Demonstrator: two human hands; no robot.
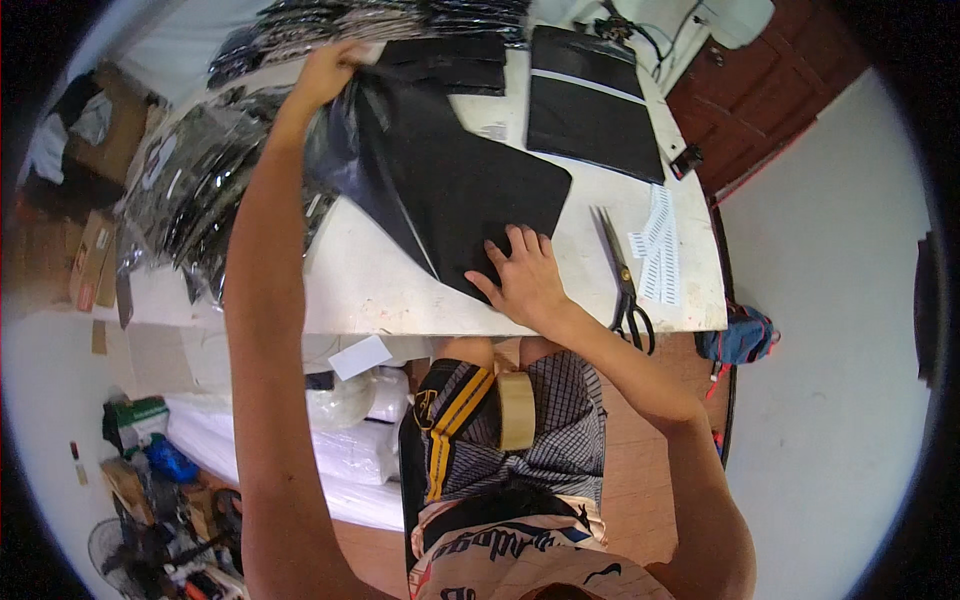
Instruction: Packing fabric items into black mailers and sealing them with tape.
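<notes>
Nearest: a tan roll (516, 410) sits on the seated person's lap, between the thighs, just short of the table (385, 290). On the near part of the white tabletop, the right hand (525, 282) lies palm down, fingers spread and released, pressing on the near corner of a black sheet (430, 150). To its right, scissors (622, 275) lie with blades pointing away, handles reaching the table's near edge; just beside them, white printed strips (660, 250) overlap.

The black sheet occupies the middle of the table, running obliquely from the right hand to far left; its left side is creased and shiny. Left of it: a heap of dark packets in clear wrap (200, 180). Farther right: a flat black piece (590, 125) crossed by a pale band.

At the sheet's far left end, the left hand (330, 72) appears to grasp its edge, fingers bent inward; fingertips blurred. Beyond, along the far edge, a stack of dark packets (420, 22). Farthest right: brown door (770, 80).
</notes>
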